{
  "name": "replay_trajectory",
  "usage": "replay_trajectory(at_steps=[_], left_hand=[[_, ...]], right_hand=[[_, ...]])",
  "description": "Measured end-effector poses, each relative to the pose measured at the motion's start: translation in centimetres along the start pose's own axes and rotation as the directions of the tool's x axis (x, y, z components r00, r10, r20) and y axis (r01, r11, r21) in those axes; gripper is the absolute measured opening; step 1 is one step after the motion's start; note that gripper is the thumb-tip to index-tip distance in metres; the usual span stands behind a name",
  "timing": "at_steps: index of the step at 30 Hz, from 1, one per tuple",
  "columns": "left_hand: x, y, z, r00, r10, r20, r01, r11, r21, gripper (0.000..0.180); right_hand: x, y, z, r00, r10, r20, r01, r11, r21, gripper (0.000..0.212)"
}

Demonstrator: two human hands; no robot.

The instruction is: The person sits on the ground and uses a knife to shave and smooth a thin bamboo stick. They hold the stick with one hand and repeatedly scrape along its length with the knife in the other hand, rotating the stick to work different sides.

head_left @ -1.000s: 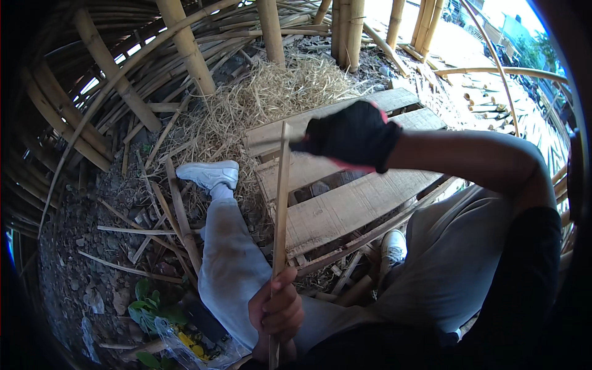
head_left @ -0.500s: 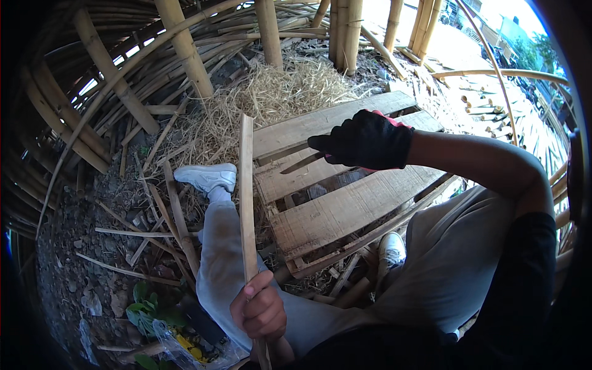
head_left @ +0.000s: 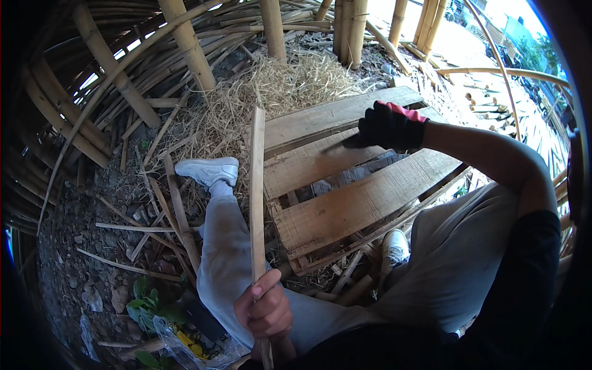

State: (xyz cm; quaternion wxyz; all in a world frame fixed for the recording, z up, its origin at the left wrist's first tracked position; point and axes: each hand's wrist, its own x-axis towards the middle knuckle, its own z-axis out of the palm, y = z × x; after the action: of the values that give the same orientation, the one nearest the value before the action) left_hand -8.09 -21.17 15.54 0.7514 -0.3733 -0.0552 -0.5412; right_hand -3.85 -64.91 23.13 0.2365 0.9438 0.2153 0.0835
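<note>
Thin pale sticks (head_left: 132, 229) lie on the dark, stony ground (head_left: 68, 277), with a white shoe (head_left: 209, 171) just beyond. Right of the shoe stands a long, flat, straw-coloured bamboo strip (head_left: 258, 197), its long axis nearly upright in view, the free top end pointing away from the person and leaning slightly left. Low on it, the bare left hand (head_left: 266, 306) has its fingers curled round the strip; the lower end sticks out below the fist. The strip crosses in front of the left edge of a brown slatted wooden platform (head_left: 345, 216). A gap over the slats separates it from a blurred dark knife blade (head_left: 335, 147), pointing left and slightly down. The right hand (head_left: 392, 127), in a black-and-red glove, is closed round the knife's hidden handle.
</note>
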Motion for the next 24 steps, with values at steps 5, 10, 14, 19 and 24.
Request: replay_trajectory(at_steps=[5,10,14,19,24], left_hand=[[0.0,-0.2,-0.2,1.000,0.003,0.008,-0.003,1.000,-0.002,0.015],[0.2,-0.1,-0.2,1.000,0.013,-0.004,-0.013,1.000,0.008,0.015],[0.1,-0.2,-0.5,1.000,0.009,-0.019,-0.010,1.000,-0.008,0.015],[0.5,-0.3,-1.0,1.000,0.006,-0.015,-0.006,1.000,-0.005,0.016],[0.5,0.1,-1.6,0.993,0.020,-0.117,-0.014,0.999,0.050,0.016]], right_hand=[[0.8,2.0,-1.2,0.939,0.328,-0.102,-0.344,0.895,-0.285,0.060],[1.3,-0.5,-2.1,0.997,0.064,-0.034,-0.072,0.940,-0.332,0.054],[0.7,-0.2,-0.3,0.991,0.119,0.068,-0.099,0.966,-0.240,0.044],[-1.4,3.9,1.4,0.854,0.513,0.088,-0.500,0.855,-0.137,0.038],[0.9,-1.3,-3.1,0.907,0.396,-0.142,-0.392,0.918,0.061,0.044]])
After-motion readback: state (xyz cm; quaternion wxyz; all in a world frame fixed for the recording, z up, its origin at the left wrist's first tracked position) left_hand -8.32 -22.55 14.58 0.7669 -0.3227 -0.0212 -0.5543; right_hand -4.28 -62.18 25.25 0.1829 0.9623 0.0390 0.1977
